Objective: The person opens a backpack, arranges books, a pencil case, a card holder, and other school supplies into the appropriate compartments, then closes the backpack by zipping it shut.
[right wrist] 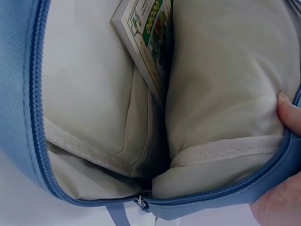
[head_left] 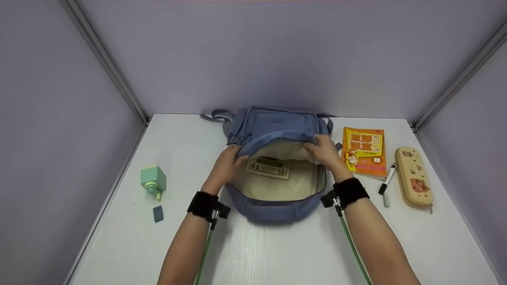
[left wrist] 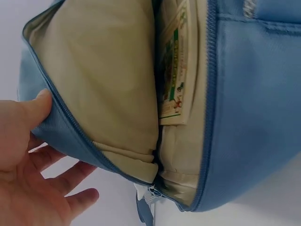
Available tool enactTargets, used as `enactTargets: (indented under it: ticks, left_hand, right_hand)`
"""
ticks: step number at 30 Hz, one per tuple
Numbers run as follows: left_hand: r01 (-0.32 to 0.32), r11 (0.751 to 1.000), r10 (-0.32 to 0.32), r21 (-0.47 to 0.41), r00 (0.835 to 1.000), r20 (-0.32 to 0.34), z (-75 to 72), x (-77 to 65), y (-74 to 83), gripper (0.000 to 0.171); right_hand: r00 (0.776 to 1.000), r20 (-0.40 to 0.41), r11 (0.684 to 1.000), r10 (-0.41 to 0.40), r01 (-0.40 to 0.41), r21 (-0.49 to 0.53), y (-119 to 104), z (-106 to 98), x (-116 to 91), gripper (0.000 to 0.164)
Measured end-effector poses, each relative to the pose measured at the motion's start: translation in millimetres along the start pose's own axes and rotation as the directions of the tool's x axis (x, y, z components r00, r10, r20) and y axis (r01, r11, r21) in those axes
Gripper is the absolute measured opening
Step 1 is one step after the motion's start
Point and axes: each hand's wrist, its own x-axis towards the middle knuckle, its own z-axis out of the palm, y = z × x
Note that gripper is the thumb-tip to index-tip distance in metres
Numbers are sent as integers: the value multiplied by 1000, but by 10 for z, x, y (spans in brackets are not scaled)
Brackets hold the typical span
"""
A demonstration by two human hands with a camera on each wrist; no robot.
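A blue backpack [head_left: 283, 120] lies on the white table, its main zip open and its cream lining showing. My left hand [head_left: 227, 164] holds the left side of the raised flap, thumb over the zipped edge in the left wrist view and the other fingers behind the fabric. On the right side of the flap, my right hand [head_left: 326, 152] grips the edge, with the thumb [right wrist: 289, 113] against the lining and fingers outside. Inside the bag rests a book [head_left: 269, 168] with a green and cream cover, partly hidden by the flap in the head view.
Right of the bag lie an orange book [head_left: 364, 152], a black-and-white marker [head_left: 388, 178], a small grey-green block [head_left: 386, 200] and a yellow pencil case [head_left: 414, 176]. To the left are a mint-green box-shaped item [head_left: 153, 178] and a small dark rectangle [head_left: 158, 213]. Grey panels enclose the table.
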Motion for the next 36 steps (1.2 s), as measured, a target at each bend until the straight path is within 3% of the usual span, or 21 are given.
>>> enactTargets:
  ticks: [8, 10, 14, 19, 24, 28, 32, 36]
  left_hand:
    - [40, 999, -40, 2, 999, 15, -39, -182, 116, 49]
    - [19, 1000, -19, 21, 1000, 0, -55, -217, 166, 47]
    - [-27, 998, 30, 52, 998, -48, -109, -243, 246, 27]
    - [-76, 997, 73, -18, 991, -117, -230, -225, 273, 35]
    - [-131, 982, 114, -137, 985, -128, -243, -222, 168, 27]
    - [-96, 971, 72, -221, 991, -117, -175, -241, 6, 45]
    - [-73, 968, 46, -241, 992, -118, -119, -225, -52, 47]
    - [-79, 974, 36, -214, 979, -199, -103, -182, -37, 35]
  right_hand:
    - [998, 48, 997, -28, 24, 70, -4, -27, -23, 13]
    - [998, 52, 996, -36, 32, 85, -7, -35, -26, 12]
    - [998, 37, 991, -59, 54, 122, -36, -32, -10, 14]
    - [996, 25, 982, -87, 82, 170, -295, -49, -18, 15]
    - [994, 17, 978, -111, 106, 179, -280, -75, 134, 15]
    - [991, 39, 981, -125, 117, 155, -233, -109, 236, 18]
    - [990, 57, 979, -126, 115, 168, -213, -131, 271, 19]
    - [987, 82, 972, -135, 116, 203, -341, -135, 206, 19]
